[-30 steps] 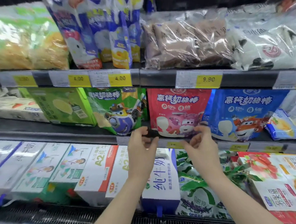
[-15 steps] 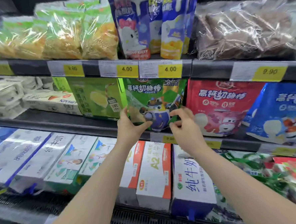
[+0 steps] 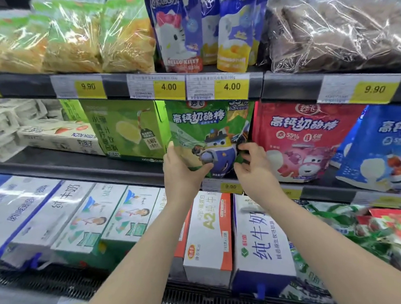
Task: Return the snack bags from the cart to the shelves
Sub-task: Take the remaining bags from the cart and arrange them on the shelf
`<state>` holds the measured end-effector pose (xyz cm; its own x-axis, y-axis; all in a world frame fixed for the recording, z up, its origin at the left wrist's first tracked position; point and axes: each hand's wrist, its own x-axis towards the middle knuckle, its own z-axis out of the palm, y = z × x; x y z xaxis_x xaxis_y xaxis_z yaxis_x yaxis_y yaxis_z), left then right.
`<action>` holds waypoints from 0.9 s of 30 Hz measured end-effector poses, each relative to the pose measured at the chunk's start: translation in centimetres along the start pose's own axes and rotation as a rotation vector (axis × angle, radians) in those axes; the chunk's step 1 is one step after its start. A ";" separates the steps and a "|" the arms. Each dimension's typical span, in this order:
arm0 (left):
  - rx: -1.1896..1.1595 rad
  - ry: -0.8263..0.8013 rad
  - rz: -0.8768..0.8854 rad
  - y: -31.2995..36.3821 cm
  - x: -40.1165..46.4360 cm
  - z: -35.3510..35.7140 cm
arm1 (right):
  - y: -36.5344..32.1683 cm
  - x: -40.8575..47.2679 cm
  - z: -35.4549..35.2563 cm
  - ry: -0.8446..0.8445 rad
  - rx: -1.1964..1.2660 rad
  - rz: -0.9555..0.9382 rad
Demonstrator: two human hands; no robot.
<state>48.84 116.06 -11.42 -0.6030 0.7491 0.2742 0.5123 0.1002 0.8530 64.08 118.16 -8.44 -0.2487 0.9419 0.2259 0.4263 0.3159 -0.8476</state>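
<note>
Both hands settle a green snack bag (image 3: 208, 137) at the front edge of the middle shelf (image 3: 66, 164), between a green carton (image 3: 125, 130) and a red bag (image 3: 304, 136). The left hand (image 3: 182, 174) and right hand (image 3: 254, 169) each pinch a lower corner. The cart is out of view, so the remaining bags cannot be counted.

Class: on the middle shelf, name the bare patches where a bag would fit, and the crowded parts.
Bare dark shelf lies in front of the white cartons, left of the green box. From that box rightward it is crowded: green bag, red bag and blue bag stand packed together.
</note>
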 end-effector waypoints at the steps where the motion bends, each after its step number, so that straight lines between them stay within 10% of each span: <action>1: -0.018 0.015 -0.009 0.2 -0.3 -0.2 | -0.1 -0.2 -0.1 -0.002 0.012 0.000; 10: 0.056 0.136 -0.010 1.8 -4.1 2.0 | 4.3 -4.7 -6.8 0.506 -0.181 0.118; 27: 0.049 0.156 -0.062 1.5 -4.8 3.0 | 4.5 -3.6 -7.9 0.492 -0.109 0.215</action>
<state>54.32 114.57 -12.83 -0.7202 0.6300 0.2905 0.4978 0.1775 0.8489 73.75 117.09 -9.23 0.2793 0.9206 0.2727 0.5167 0.0953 -0.8508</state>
